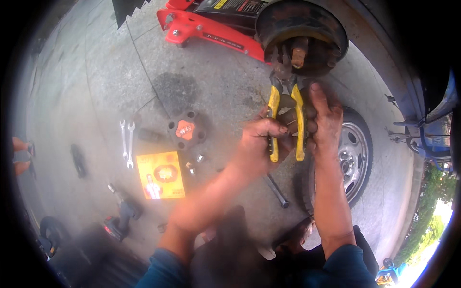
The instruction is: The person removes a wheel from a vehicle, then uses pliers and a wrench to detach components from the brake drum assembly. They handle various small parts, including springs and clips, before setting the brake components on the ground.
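Note:
My left hand (259, 137) is closed on a pair of pliers with yellow-and-black handles (301, 129), its thumb lying across the left handle. My right hand (326, 113) is also closed on the pliers, at the right handle, with its thumb pointing up. The pliers' jaws reach to the rusty parts (283, 67) under a dark, round brake drum or housing (271, 21) on the vehicle at the top. A rusty stub (299, 50) sticks out from its middle. Exactly what the jaws grip is too small to make out.
A red floor jack (211, 36) stands behind the hub. A wheel (353, 163) lies right. Two spanners (129, 144), a hub cap (186, 129), a yellow box (160, 175), a cordless tool (120, 221) and a steel bar (276, 192) lie on the concrete. Another person's feet (21, 153) show far left.

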Motion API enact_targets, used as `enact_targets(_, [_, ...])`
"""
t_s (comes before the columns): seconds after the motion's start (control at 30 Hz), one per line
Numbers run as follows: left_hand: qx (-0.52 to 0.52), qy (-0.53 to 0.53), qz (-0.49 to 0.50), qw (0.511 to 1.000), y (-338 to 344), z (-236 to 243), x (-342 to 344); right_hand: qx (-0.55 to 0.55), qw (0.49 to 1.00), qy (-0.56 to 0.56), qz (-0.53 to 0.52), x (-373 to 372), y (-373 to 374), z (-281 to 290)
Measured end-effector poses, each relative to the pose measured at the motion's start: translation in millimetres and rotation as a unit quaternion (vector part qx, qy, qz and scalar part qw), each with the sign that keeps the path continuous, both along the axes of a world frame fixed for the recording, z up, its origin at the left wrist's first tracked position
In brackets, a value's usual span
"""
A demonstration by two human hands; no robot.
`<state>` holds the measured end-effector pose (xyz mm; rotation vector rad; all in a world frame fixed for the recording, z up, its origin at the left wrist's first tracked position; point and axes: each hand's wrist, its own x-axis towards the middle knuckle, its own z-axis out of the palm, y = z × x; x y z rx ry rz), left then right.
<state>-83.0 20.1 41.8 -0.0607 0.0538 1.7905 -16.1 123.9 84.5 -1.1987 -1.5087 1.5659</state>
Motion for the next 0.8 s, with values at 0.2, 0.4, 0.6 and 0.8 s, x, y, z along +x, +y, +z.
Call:
enact_targets(0.2, [-0.021, -0.006, -0.001, 1.000, 9.0, -2.0, 6.4, -0.058, 0.998, -0.010, -0.012, 2.1, 0.2, 4.7])
enact_targets(0.4, [-0.056, 0.002, 0.003, 0.998, 5.0, 4.5, 0.3, 0.457, 0.887, -0.062, 0.034, -2.9, 6.9, 27.8])
enact_targets(0.6, [-0.063, -0.033, -0.027, 0.997, -1.1, 9.9, -3.9, 0.502, 0.846, -0.133, 0.117, -22.8, 16.4, 68.6])
enact_targets(0.8, [-0.143, 0.117, -0.041, 0.982, -18.0, 17.3, -15.3, 0.039, 0.970, -0.109, 0.212, 2.7, -20.5, 14.4])
